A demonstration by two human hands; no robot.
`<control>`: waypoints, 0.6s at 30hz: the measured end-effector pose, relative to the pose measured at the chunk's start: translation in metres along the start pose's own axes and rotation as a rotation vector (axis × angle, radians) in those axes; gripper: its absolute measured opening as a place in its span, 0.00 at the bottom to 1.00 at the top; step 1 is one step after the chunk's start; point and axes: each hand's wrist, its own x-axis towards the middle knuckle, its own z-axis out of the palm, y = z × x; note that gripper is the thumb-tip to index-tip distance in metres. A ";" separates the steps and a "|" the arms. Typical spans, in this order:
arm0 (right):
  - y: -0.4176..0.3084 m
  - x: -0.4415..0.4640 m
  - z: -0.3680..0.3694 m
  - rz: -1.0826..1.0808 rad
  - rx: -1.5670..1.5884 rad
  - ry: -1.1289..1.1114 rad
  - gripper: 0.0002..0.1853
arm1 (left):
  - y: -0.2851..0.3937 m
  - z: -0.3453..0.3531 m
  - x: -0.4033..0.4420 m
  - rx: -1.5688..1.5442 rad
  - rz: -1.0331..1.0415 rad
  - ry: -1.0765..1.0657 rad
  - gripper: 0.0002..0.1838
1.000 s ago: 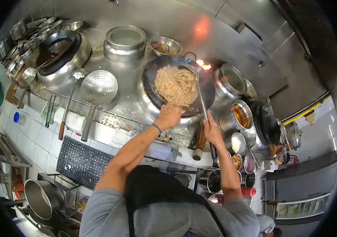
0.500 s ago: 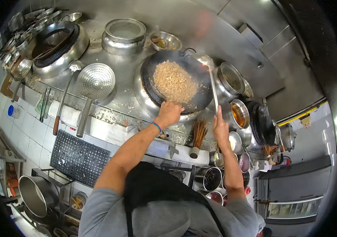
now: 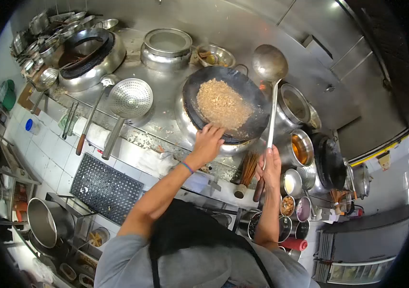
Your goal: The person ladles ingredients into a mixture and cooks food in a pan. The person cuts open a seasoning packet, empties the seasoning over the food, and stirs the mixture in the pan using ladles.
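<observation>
Right hand [image 3: 270, 165] clamped on ladle [image 3: 274, 105], its bowl [image 3: 270, 62] beyond grip. Left hand [image 3: 208, 144] at wok [image 3: 258, 103] rim, food [image 3: 221, 103] beyond; I can't tell if clamped.

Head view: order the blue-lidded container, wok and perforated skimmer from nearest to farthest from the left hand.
From the left hand:
1. Wok: directly ahead.
2. Perforated skimmer: to the left, bowl over the steel range top.
3. Blue-lidded container: far left, beyond the range edge.
</observation>
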 end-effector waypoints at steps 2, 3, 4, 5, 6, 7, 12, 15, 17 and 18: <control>0.013 -0.006 0.011 -0.007 0.064 0.026 0.16 | 0.003 -0.030 -0.022 -0.041 -0.093 -0.029 0.20; 0.031 -0.006 0.014 0.005 0.082 0.025 0.14 | 0.001 -0.047 -0.035 -0.050 -0.154 -0.032 0.21; 0.080 0.006 0.006 -0.089 -0.066 0.113 0.15 | -0.004 -0.064 -0.053 -0.077 -0.191 -0.031 0.17; 0.133 0.020 0.000 -0.182 -0.204 0.161 0.16 | -0.009 -0.079 -0.073 -0.101 -0.217 -0.063 0.16; 0.161 0.025 0.002 -0.349 -0.481 0.247 0.16 | -0.011 -0.097 -0.099 -0.111 -0.266 -0.081 0.15; 0.188 0.028 0.009 -0.545 -0.732 0.319 0.17 | -0.011 -0.118 -0.129 -0.116 -0.329 -0.087 0.14; 0.198 0.009 0.022 0.125 -0.222 0.171 0.19 | 0.038 -0.204 -0.267 -0.021 -0.763 0.057 0.13; 0.141 0.008 0.025 -0.086 -0.390 0.067 0.17 | 0.034 -0.229 -0.358 0.091 -1.002 0.211 0.13; 0.065 -0.008 0.048 -0.164 -0.162 -0.131 0.13 | 0.031 -0.255 -0.394 0.203 -1.086 0.244 0.13; 0.037 -0.010 0.055 -0.163 -0.003 -0.238 0.16 | 0.029 -0.267 -0.405 0.201 -1.120 0.327 0.13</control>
